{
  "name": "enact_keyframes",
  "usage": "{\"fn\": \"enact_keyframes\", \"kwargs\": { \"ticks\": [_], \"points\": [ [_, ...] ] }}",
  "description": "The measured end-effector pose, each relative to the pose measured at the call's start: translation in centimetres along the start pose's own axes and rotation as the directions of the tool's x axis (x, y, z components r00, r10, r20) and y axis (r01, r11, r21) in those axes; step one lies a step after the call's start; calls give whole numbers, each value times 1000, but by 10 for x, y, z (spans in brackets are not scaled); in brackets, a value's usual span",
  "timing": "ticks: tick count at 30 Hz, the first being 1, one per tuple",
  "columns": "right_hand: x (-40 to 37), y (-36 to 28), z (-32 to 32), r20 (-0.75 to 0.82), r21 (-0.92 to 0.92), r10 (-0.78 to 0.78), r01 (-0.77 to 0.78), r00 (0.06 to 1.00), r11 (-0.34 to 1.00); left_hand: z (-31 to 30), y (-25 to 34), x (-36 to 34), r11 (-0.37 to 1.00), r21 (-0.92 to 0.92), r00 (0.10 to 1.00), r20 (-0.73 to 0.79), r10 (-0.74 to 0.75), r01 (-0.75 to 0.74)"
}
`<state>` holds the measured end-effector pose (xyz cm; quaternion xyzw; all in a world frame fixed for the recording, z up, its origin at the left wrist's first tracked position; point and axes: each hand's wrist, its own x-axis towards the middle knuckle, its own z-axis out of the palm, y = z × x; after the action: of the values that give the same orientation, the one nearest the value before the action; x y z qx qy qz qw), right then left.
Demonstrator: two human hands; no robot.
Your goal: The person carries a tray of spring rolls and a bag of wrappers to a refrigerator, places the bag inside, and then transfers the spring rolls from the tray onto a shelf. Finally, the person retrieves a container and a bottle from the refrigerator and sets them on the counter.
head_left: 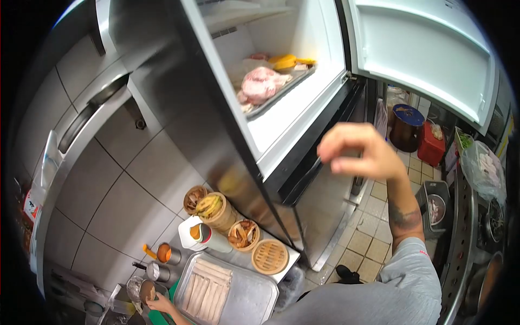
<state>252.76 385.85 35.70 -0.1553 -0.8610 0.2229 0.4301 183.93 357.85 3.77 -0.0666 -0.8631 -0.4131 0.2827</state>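
My right hand point(360, 151) is raised in front of the open freezer compartment. Its fingers are loosely curved with a gap to the thumb, and nothing is in it. At the lower left, my left hand point(158, 303) has its fingers bent at a round brown bowl point(147, 291) and seems to grip its edge. In the freezer, a dark tray point(279, 96) carries a pale pink piece of raw meat point(262, 84) and a yellow item point(290, 61). The open freezer door point(428, 51) hangs to the right.
A metal tray point(252, 290) of pale rolls lies on the counter. Beside it stand bamboo steamers point(270, 257), a white squeeze bottle point(216, 241) and an orange-filled cup point(167, 253). Past the tiled floor point(368, 244) are a dark bin point(433, 211), a red container point(431, 145) and the stove point(460, 254).
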Motion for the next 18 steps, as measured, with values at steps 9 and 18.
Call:
{"fn": "enact_keyframes", "kwargs": {
  "ticks": [9, 18],
  "points": [
    [115, 209, -144, -419, -534, 118, -350, 900, 770, -83, 115, -166, 956, -205, 974, 43, 224, -211],
    [197, 269, -150, -123, -638, 498, -453, 858, 623, -137, 147, -350, 924, -225, 937, 239, -254, 308]
  ]
}}
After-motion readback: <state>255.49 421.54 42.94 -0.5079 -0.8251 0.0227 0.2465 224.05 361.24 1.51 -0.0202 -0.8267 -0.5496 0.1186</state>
